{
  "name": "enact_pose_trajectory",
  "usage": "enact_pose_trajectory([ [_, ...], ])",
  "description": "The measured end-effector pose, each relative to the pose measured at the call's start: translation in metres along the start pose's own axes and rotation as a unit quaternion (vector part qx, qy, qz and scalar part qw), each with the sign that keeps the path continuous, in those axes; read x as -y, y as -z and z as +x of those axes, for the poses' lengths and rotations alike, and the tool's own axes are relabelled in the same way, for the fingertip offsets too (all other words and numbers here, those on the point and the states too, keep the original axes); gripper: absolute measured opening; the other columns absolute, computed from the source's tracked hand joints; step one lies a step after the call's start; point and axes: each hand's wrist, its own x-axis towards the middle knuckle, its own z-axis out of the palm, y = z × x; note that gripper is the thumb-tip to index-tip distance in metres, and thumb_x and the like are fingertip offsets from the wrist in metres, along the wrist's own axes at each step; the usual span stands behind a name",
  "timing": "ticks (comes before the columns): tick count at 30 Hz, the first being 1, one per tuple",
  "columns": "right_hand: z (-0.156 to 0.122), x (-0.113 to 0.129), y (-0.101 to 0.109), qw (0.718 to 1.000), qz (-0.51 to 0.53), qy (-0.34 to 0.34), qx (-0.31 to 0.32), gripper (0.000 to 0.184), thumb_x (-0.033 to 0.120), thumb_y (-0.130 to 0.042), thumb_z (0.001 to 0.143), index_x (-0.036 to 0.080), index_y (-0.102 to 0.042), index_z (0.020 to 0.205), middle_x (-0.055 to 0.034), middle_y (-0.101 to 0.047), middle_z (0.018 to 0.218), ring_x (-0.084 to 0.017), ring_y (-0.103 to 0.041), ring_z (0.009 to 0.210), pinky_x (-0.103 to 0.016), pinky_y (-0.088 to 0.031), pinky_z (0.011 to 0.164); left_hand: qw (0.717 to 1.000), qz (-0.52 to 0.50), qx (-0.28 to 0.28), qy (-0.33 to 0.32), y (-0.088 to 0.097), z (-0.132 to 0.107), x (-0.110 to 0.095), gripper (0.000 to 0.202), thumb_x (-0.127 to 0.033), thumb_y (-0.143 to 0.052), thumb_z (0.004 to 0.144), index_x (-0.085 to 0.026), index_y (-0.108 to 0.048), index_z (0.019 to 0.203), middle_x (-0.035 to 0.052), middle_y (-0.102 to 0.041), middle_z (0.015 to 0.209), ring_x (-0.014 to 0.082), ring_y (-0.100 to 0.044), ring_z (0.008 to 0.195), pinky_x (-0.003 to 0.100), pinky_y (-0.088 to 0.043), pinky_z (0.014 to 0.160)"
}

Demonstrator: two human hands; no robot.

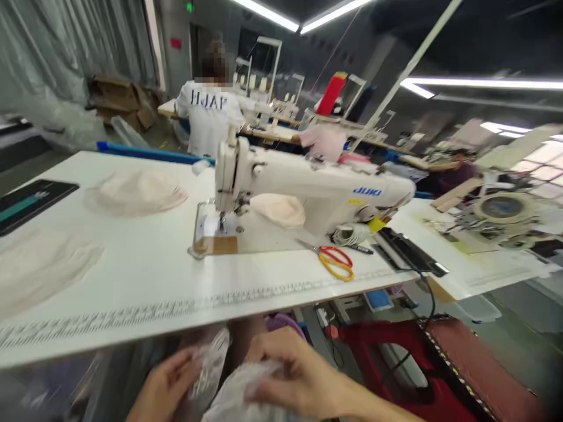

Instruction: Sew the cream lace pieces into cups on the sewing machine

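Observation:
Below the front edge of the table, my left hand (169,378) is closed on a whitish, see-through piece (212,366), blurred, which could be thin fabric or plastic film. To its right, my right hand (303,375) pinches a piece of white sheer fabric (246,390) between thumb and fingers. The two pieces hang close together over the lap, and their lower parts run out of view. Above the hands stands a white sewing machine (316,181) on the tabletop. A pale rounded fabric piece (279,209) lies under its arm.
Scissors (336,262) with red and yellow handles lie by the machine base. Pale fabric pieces (136,190) and a dark phone-like object (33,202) rest on the left tabletop (145,269). A red stool (373,357) stands lower right. A person in white (209,117) sits ahead.

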Motion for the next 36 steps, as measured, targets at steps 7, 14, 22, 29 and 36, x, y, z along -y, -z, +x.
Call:
enact_pose_trajectory([
  [7, 0.002, -0.022, -0.029, 0.992, 0.024, -0.121, 0.001, 0.006, 0.018, -0.055, 0.081, 0.016, -0.059, 0.085, 0.0017, -0.056, 0.070, -0.009, -0.047, 0.059, -0.018, -0.033, 0.054, 0.993, -0.103, 0.033, 0.049, -0.037, -0.033, -0.030, 0.041, -0.040, -0.073, 0.071, -0.015, -0.068, 0.103, 0.0035, -0.072, 0.077, 0.0160, -0.061, 0.068, 0.024, -0.045, 0.069],
  [14, 0.004, -0.034, -0.046, 0.987, -0.035, -0.154, -0.010, 0.022, 0.035, -0.055, 0.086, 0.017, -0.060, 0.077, 0.0022, -0.054, 0.063, -0.009, -0.045, 0.057, -0.018, -0.030, 0.054, 0.995, -0.073, 0.038, 0.060, -0.033, -0.049, -0.027, 0.041, -0.044, -0.069, 0.074, -0.017, -0.069, 0.105, 0.0037, -0.072, 0.087, 0.0165, -0.060, 0.076, 0.024, -0.045, 0.074],
  [22, 0.007, -0.033, -0.048, 0.980, -0.110, -0.168, 0.012, 0.017, 0.029, -0.052, 0.083, 0.018, -0.054, 0.071, 0.0043, -0.045, 0.057, -0.009, -0.041, 0.054, -0.020, -0.024, 0.051, 0.998, -0.005, 0.015, 0.063, -0.027, -0.052, -0.021, 0.047, -0.048, -0.065, 0.076, -0.018, -0.066, 0.112, 0.0049, -0.072, 0.091, 0.0211, -0.060, 0.087, 0.026, -0.045, 0.077],
  [29, 0.011, -0.033, -0.054, 0.987, -0.069, -0.143, -0.010, 0.034, 0.032, -0.046, 0.087, 0.016, -0.039, 0.058, 0.0054, -0.036, 0.051, -0.006, -0.032, 0.048, -0.020, -0.021, 0.048, 0.998, 0.018, -0.019, 0.052, -0.022, -0.057, -0.017, 0.045, -0.049, -0.063, 0.076, -0.019, -0.068, 0.108, 0.0053, -0.071, 0.096, 0.0238, -0.059, 0.092, 0.028, -0.046, 0.080],
  [36, 0.012, -0.029, -0.054, 0.990, -0.055, -0.130, 0.006, 0.035, 0.032, -0.045, 0.088, 0.016, -0.038, 0.058, 0.0064, -0.032, 0.049, -0.005, -0.028, 0.045, -0.020, -0.018, 0.044, 0.997, 0.058, 0.039, 0.039, -0.024, -0.052, -0.015, 0.049, -0.052, -0.067, 0.072, -0.014, -0.069, 0.102, 0.0058, -0.071, 0.076, 0.0192, -0.060, 0.073, 0.024, -0.045, 0.064],
])
